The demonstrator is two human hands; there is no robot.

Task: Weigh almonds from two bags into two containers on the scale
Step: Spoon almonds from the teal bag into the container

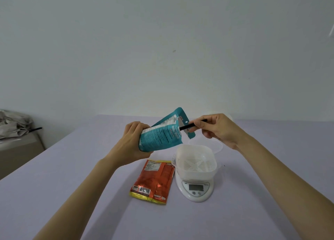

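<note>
There are two bags, one scale and two hands. The left hand [130, 140] has its fingers curled round the bottom of the teal bag [160, 133] and holds it up in the middle of the frame. The bag is tipped with its open top toward the right, above the white container [196, 160]. The right hand [218, 129] pinches a thin black stick [194, 124], and the tip of the stick pokes into the top of the teal bag. The red bag [153, 181] lies flat on the tabletop [72, 185], just under the teal bag and touching the left side of the scale [195, 189]. The white container is square with slits in its bottom, and it sits on the scale. The scale's little screen faces the bottom of the frame, but it is too small to read. Behind the container, under the right hand, lies a clear round thing [219, 145]; I cannot tell if it is a lid or a bowl. At the left edge of the frame a low cabinet [18, 149] stands with crumpled grey cloth [14, 124] on top. The far edge of the tabletop meets the wall [162, 49]. Its left edge slants down to the lower left. Bare tabletop spreads wide in the lower left and lower right.
</note>
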